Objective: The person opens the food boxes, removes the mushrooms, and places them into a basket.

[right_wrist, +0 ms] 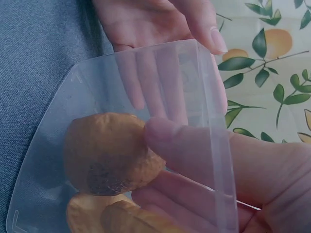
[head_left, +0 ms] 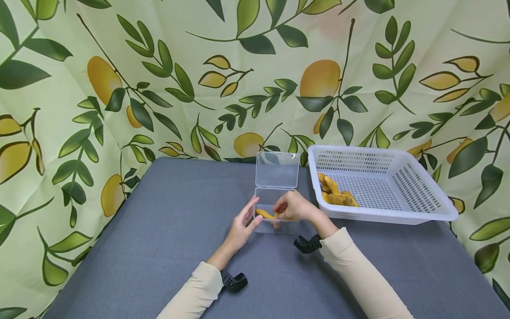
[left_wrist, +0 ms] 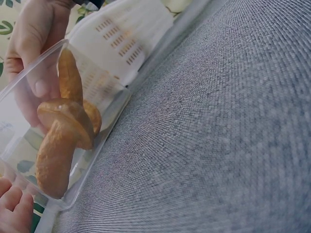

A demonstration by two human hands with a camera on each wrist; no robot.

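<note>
My left hand (head_left: 239,228) rests against the left side of a clear plastic box (head_left: 266,227), fingers nearly straight outside the wall and thumb near the front corner. Inside the box my right hand (head_left: 296,206) pinches a yellow-brown mushroom (right_wrist: 114,153) between thumb and fingers. Through the transparent wall in the left wrist view, a mushroom (left_wrist: 56,158) with a thick stem and rounded cap lies low in the box, others overlapping behind it. The hinged lid (head_left: 276,170) stands raised at the back.
At the right stands a white perforated basket (head_left: 382,184), with several mushrooms (head_left: 336,197) gathered at its left end. A grey cloth (head_left: 191,212) covers the table, and a leaf-patterned curtain (head_left: 167,88) hangs behind it.
</note>
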